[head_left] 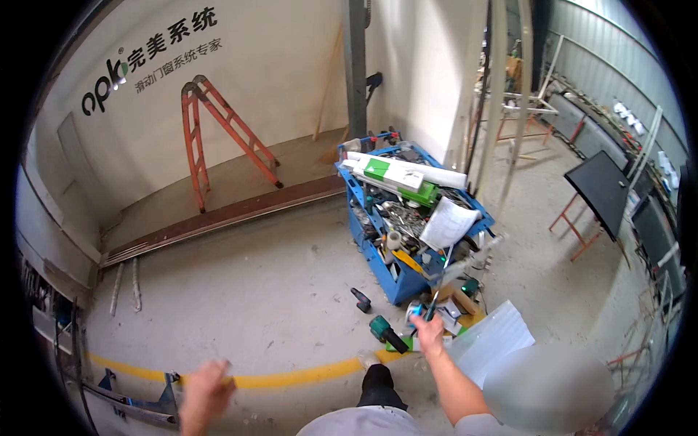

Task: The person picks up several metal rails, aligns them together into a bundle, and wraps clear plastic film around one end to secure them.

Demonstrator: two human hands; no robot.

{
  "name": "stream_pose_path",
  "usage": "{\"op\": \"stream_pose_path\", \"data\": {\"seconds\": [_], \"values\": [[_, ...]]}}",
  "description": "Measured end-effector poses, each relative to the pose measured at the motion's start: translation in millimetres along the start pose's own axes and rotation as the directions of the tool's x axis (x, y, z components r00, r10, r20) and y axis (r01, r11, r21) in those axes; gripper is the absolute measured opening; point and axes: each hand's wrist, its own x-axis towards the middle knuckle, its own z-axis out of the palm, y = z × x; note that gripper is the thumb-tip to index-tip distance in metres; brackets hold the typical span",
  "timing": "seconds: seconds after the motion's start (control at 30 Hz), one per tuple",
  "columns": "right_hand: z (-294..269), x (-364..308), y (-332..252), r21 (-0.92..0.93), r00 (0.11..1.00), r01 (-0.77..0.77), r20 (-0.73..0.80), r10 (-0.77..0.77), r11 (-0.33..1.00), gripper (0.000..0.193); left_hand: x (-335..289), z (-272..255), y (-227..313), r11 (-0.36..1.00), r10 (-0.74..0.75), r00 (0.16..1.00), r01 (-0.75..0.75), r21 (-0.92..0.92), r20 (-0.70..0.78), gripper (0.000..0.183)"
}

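Note:
My right hand (430, 333) is closed around the dark handle of a long screwdriver (440, 285), its thin shaft pointing up and away toward the blue tool cart (392, 282). Beside that hand is a small blue, round item (415, 311); whether the hand touches it I cannot tell. My left hand (209, 389) hangs over the floor at the lower left, near the yellow line. Its fingers look curled but are smeared by motion, and nothing held in them can be made out. A green-and-black power tool (387, 333) lies on the floor left of my right hand.
White boxes (382, 171), papers (449, 224) and loose hardware crowd the cart. A small drill (360, 299) and a translucent sheet (496, 341) lie nearby. An orange stepladder (198, 138) stands by the wall; a black panel (600, 190) rests on red legs. A blurred patch covers the lower right.

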Motion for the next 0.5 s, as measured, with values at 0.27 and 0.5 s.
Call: {"op": "stream_pose_path", "data": {"seconds": [0.27, 0.5], "values": [[62.9, 321.3, 14.3, -0.892, 0.996, 0.018, -0.022, -0.085, 0.452, 0.048, -235.9, 281.2, 26.4, 0.298, -0.684, 0.309, 0.945, -0.133, 0.661, 0.038], [24.6, 464.5, 119.5, -0.877, 0.878, 0.479, 0.479, -0.026, 0.034, 0.063, -289.4, 262.2, 118.1, -0.119, -0.784, -0.062, 0.992, -0.051, 0.617, 0.033]]}}
